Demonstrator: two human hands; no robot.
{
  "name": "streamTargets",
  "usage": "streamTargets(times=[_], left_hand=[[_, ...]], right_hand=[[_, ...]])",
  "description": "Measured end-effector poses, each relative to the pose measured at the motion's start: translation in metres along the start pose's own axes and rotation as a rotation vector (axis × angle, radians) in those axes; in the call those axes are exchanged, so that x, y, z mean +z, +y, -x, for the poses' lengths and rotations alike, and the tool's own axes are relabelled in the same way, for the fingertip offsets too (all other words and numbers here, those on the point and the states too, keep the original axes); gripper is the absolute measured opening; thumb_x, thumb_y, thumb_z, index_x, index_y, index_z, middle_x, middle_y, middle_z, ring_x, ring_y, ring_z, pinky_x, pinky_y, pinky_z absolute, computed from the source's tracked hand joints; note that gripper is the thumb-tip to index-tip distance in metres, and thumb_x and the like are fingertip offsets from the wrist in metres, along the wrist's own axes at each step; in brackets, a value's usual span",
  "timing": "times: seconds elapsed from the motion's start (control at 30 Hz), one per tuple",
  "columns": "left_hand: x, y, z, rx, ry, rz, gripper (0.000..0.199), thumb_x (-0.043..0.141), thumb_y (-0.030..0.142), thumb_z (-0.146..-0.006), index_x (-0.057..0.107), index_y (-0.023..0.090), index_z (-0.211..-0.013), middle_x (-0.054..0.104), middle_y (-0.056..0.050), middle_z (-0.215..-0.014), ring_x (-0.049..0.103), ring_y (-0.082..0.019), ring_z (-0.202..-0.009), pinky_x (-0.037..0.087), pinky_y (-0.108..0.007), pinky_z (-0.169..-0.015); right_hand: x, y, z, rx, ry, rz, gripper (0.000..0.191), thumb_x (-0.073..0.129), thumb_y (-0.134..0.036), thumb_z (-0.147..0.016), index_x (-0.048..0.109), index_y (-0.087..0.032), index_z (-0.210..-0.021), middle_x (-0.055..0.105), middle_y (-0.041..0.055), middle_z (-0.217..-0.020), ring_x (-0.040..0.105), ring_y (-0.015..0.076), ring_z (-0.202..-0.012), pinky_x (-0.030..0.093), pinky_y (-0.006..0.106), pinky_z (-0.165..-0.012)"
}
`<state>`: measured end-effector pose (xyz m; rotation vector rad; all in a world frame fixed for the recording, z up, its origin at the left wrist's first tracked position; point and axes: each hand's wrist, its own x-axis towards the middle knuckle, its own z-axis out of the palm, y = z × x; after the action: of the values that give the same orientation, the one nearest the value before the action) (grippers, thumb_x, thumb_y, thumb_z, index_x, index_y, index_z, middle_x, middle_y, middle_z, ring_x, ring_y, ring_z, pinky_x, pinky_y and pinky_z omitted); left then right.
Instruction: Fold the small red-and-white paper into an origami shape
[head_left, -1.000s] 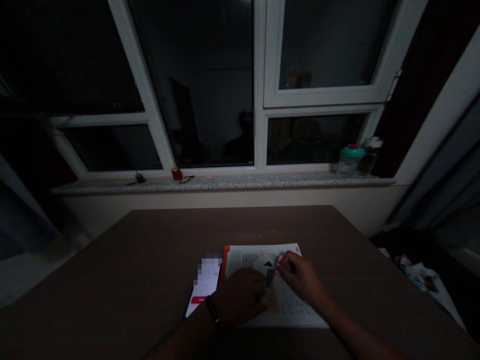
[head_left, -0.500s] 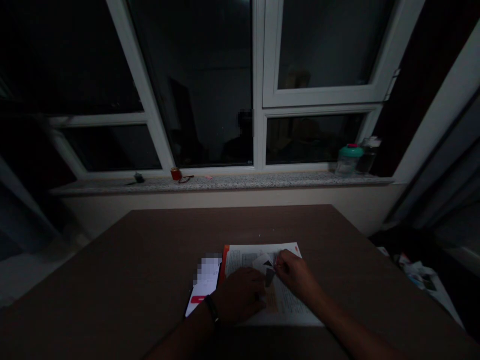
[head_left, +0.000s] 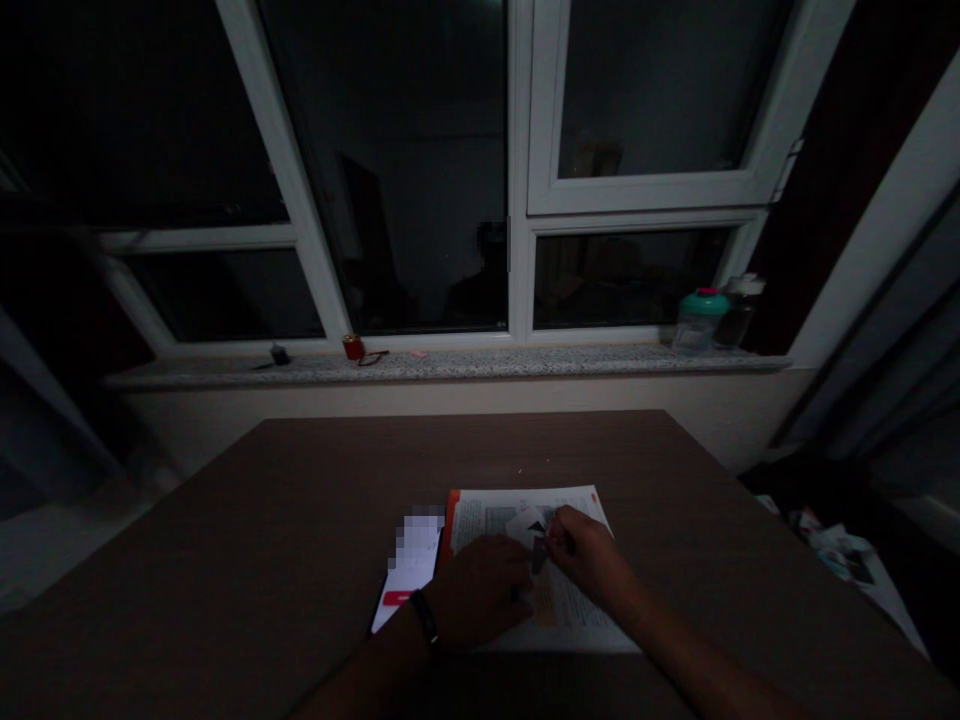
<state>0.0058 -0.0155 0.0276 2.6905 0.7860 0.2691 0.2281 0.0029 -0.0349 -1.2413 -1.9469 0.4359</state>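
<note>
An open-looking printed book or magazine with an orange left edge lies flat on the table. On top of it is a small piece of white paper with dark triangular parts. My left hand, a dark band at its wrist, lies over the page's left side with bent fingers against the paper's lower edge. From the right, my right hand pinches the paper's right edge between thumb and finger. The fingertips are dim, and the left hand hides part of the paper.
A lit phone lies left of the book on the brown table. On the stone windowsill stand a red container, a small dark item and a green-lidded bottle. Crumpled papers lie beyond the table's right edge.
My right hand has shifted slightly down at the paper's edge, its fingers still pinched. My left hand stays in about the same place.
</note>
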Motion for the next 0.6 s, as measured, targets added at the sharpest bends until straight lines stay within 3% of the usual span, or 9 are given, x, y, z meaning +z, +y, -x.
streamTargets(times=[0.13,0.3,0.43,0.6], left_hand=[[0.0,0.001,0.0,-0.018,-0.005,-0.015,0.014,0.064,0.028,-0.086,0.064,0.022,-0.099,0.063,-0.006,-0.122,0.056,-0.026,-0.116,0.039,-0.039,-0.102],[0.0,-0.001,0.0,-0.003,-0.02,-0.017,0.015,0.063,0.028,-0.087,0.064,0.023,-0.101,0.063,-0.006,-0.121,0.056,-0.026,-0.114,0.04,-0.039,-0.101],[0.002,-0.002,0.0,0.006,-0.007,-0.021,0.018,0.066,0.024,-0.084,0.064,0.023,-0.103,0.063,-0.006,-0.12,0.056,-0.025,-0.115,0.039,-0.038,-0.102],[0.011,-0.006,0.002,0.005,0.002,-0.03,0.036,0.069,0.028,-0.084,0.06,0.024,-0.119,0.054,-0.007,-0.138,0.046,-0.027,-0.129,0.034,-0.042,-0.108]], right_hand=[[0.0,0.001,0.002,0.02,0.006,-0.038,0.015,0.055,-0.014,-0.081,0.048,-0.021,-0.07,0.056,-0.0021,-0.069,0.054,0.0139,-0.064,0.037,0.022,-0.059],[0.001,0.002,0.004,0.006,-0.085,-0.111,0.014,0.058,-0.015,-0.08,0.049,-0.022,-0.072,0.06,-0.002,-0.072,0.055,0.013,-0.064,0.038,0.021,-0.058],[0.002,0.0,0.002,0.015,-0.046,-0.06,0.015,0.055,-0.015,-0.08,0.047,-0.021,-0.069,0.059,-0.0013,-0.071,0.054,0.0134,-0.064,0.038,0.022,-0.059],[0.0,0.0,0.0,0.057,0.051,-0.04,0.012,0.053,-0.019,-0.083,0.049,-0.021,-0.072,0.055,-0.0015,-0.067,0.053,0.0144,-0.063,0.038,0.023,-0.058]])
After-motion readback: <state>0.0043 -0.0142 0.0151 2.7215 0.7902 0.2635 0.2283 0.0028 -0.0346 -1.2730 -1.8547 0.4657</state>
